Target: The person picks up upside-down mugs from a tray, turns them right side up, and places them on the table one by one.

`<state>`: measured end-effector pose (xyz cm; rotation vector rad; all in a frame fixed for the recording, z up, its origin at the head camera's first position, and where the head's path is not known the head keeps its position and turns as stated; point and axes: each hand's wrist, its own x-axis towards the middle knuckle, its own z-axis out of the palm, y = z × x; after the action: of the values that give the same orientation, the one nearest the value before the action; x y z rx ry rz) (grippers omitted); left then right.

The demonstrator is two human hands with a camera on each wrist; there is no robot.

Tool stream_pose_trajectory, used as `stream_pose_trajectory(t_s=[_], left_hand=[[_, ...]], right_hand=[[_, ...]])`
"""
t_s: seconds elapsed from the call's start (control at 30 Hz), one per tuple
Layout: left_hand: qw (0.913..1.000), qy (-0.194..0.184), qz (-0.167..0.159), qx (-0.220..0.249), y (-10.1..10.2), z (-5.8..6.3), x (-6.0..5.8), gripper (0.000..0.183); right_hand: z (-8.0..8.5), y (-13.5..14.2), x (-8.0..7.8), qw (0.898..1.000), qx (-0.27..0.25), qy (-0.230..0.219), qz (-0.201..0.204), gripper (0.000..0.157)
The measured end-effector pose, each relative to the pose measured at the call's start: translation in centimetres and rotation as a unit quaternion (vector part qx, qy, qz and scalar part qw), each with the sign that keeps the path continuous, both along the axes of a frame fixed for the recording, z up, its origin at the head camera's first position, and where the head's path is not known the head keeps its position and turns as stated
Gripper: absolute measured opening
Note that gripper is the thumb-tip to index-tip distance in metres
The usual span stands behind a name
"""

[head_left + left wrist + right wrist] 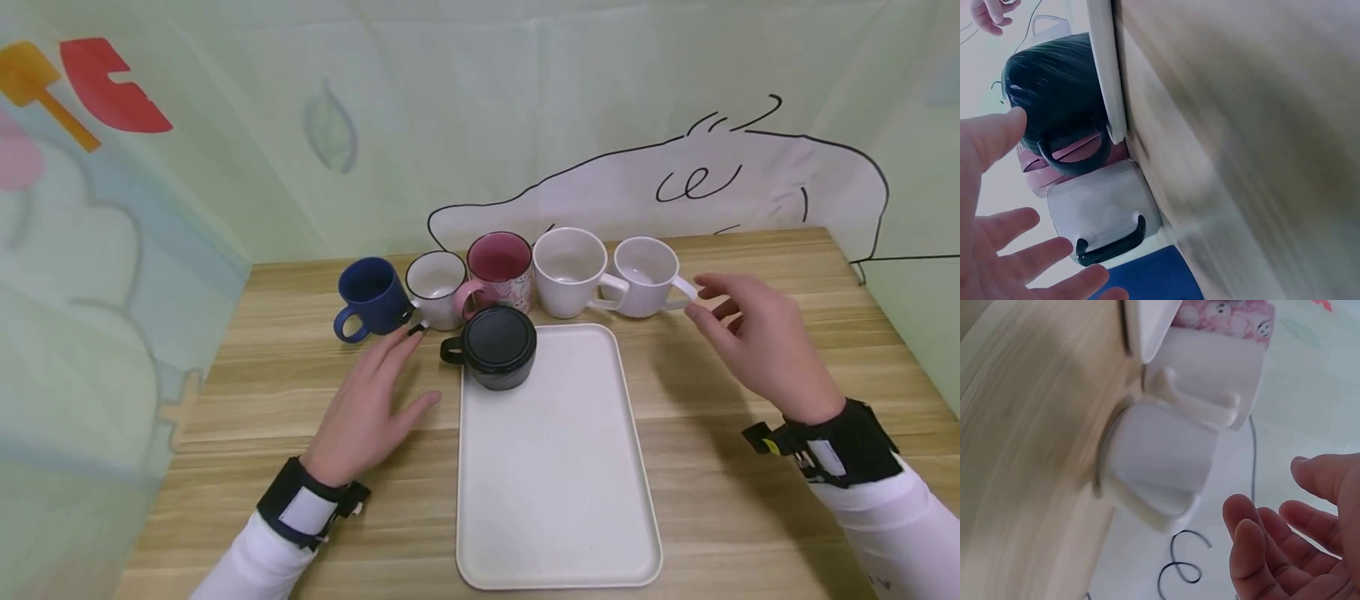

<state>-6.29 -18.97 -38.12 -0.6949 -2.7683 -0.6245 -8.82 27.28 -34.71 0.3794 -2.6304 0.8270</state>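
My left hand (363,408), fingers spread, is nearest to the white mug with a black rim and handle (1107,209) and the blue mug (372,296). The black mug (501,348) stands on the far left corner of the white tray (558,492), handle to the left. Its flat top is a lid or an upturned base; I cannot tell which. At the right end of the row, my right hand (772,342) hovers by the handle of a small white mug (1160,447). In the right wrist view, its loosely bent fingers stand apart from that handle and hold nothing.
A pink patterned mug (501,267) stands behind the black one. Beside it is a larger ribbed white mug (570,275), its handle close to the small white mug. The row sits at the back of the wooden table (247,417), before a printed curtain (420,125).
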Motion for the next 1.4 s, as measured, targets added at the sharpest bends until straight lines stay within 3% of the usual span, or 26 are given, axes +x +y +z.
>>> stream_pose_trajectory(t_s=[0.4,0.57,0.77,1.0,1.4], left_hand=[[0.9999,0.008,0.003,0.013,1.7,0.3,-2.1,0.068],[0.9999,-0.005,0.002,0.015,2.5,0.3,-2.5,0.064],[0.9995,-0.023,-0.003,0.02,3.2,0.2,-2.9,0.058],[0.9989,-0.033,-0.014,0.029,3.6,0.0,-3.3,0.045],[0.9987,-0.022,-0.016,0.043,4.3,-0.5,-3.6,0.031]], right_hand=[[0.4,-1.9,2.3,0.994,0.049,0.057,0.073,0.044],[-0.2,-2.3,3.0,0.987,0.062,0.084,0.121,0.05],[-1.2,-2.6,3.5,0.975,0.084,0.107,0.177,0.047],[-2.1,-2.7,4.3,0.97,0.118,0.08,0.195,0.049],[-3.7,-2.7,5.6,0.969,0.131,0.046,0.203,0.051]])
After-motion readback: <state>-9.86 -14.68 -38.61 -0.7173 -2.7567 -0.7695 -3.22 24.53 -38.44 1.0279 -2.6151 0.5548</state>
